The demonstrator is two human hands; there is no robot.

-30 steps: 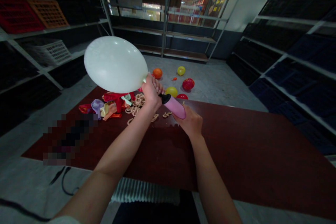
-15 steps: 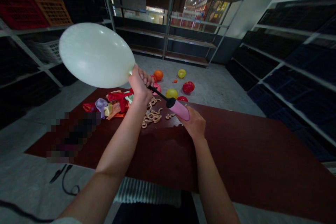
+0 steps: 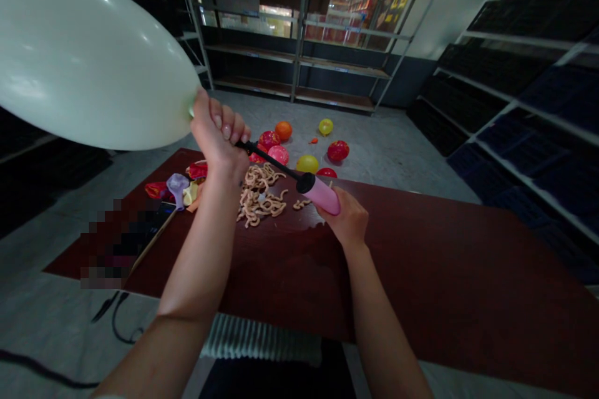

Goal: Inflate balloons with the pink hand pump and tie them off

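My left hand (image 3: pixel 218 135) is closed round the neck of a big white balloon (image 3: pixel 88 53) and the black rod end of a hand pump. The balloon fills the upper left of the view. My right hand (image 3: pixel 345 219) grips the pink barrel of the pump (image 3: pixel 322 194) over the dark red table (image 3: pixel 421 274). The pump's black rod (image 3: pixel 269 163) is drawn out between the two hands. A heap of tan rubber bands (image 3: pixel 259 196) lies on the table under the rod, and limp coloured balloons (image 3: pixel 180 187) lie to its left.
Several inflated balloons (image 3: pixel 306 146), orange, yellow, red and pink, lie on the grey floor beyond the table. Metal shelving (image 3: pixel 299 31) lines the back and both sides. A blurred-out patch (image 3: pixel 121 243) covers the table's left end. Black cables (image 3: pixel 112 318) trail on the floor at left.
My left hand has pulled up and to the left, drawing the pump's rod out of the barrel. The white balloon looks larger and nearer the camera. My right hand has stayed put.
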